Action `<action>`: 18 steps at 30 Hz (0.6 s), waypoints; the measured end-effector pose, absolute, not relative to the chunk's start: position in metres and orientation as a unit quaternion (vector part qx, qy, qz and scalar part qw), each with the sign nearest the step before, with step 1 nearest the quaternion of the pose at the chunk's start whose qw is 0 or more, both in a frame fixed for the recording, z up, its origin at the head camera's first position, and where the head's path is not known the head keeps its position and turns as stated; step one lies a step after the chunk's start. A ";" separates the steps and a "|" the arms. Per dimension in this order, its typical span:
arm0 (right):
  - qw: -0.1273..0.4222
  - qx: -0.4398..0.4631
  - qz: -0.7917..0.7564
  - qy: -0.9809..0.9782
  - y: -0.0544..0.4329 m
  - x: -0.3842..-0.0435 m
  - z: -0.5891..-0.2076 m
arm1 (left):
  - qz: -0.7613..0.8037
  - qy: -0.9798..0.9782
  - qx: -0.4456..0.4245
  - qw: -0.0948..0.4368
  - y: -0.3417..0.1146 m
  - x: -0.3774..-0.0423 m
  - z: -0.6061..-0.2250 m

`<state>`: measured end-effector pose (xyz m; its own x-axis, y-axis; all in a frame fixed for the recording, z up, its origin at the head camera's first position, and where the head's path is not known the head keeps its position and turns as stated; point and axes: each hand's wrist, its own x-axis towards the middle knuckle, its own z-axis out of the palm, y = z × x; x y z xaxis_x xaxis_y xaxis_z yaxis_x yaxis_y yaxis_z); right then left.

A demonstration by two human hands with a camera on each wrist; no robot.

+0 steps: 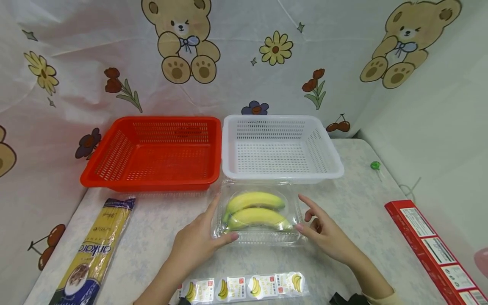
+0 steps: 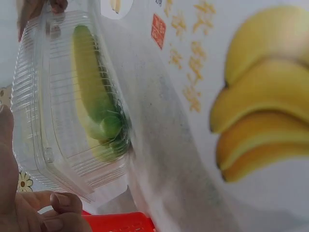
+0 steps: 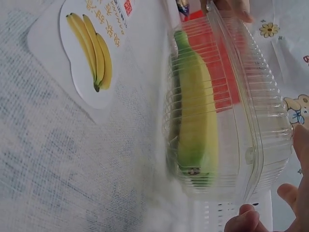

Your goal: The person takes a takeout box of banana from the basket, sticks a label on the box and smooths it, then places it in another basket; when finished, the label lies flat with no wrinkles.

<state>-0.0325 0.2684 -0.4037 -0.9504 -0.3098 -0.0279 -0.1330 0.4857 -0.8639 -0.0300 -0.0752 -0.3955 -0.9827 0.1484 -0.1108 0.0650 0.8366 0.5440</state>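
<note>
Two yellow bananas with greenish ends (image 1: 255,218) lie side by side in a clear plastic clamshell box (image 1: 225,190), its lid over them. Along the box's left side is my left hand (image 1: 196,239), thumb at the near left corner and forefinger stretched toward the far end. My right hand (image 1: 328,233) is at the right side, its thumb by the near right corner and its forefinger extended. In the right wrist view, fingers (image 3: 301,145) meet the box's ribbed wall. Nearer me lies a strip of banana stickers (image 1: 244,288), partly behind my left forearm.
Behind the box stand a red basket (image 1: 152,186) and a white basket (image 1: 282,174), side by side. A yellow and blue pasta packet (image 1: 93,254) lies at left. To the right are a long red box (image 1: 434,250) and a green lollipop (image 1: 375,165).
</note>
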 end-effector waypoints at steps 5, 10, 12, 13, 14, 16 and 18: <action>0.063 -0.127 -0.495 0.857 0.270 -0.022 -0.401 | 0.278 0.958 0.063 0.036 -0.068 -0.020 -0.387; 0.033 -0.109 -0.497 0.860 0.275 -0.009 -0.401 | 0.333 0.933 0.131 -0.028 -0.055 0.001 -0.376; 0.021 -0.094 -0.492 0.865 0.279 -0.003 -0.401 | 0.355 0.919 0.167 -0.034 -0.048 0.010 -0.374; 0.015 -0.086 -0.488 0.869 0.281 0.000 -0.401 | 0.364 0.912 0.185 -0.032 -0.044 0.014 -0.373; 0.009 -0.078 -0.483 0.872 0.282 0.002 -0.402 | 0.372 0.906 0.201 -0.025 -0.041 0.019 -0.373; 0.004 -0.064 -0.475 0.878 0.286 0.008 -0.403 | 0.382 0.894 0.236 -0.012 -0.034 0.025 -0.374; 0.003 -0.054 -0.471 0.881 0.289 0.014 -0.405 | 0.387 0.882 0.270 0.008 -0.028 0.029 -0.378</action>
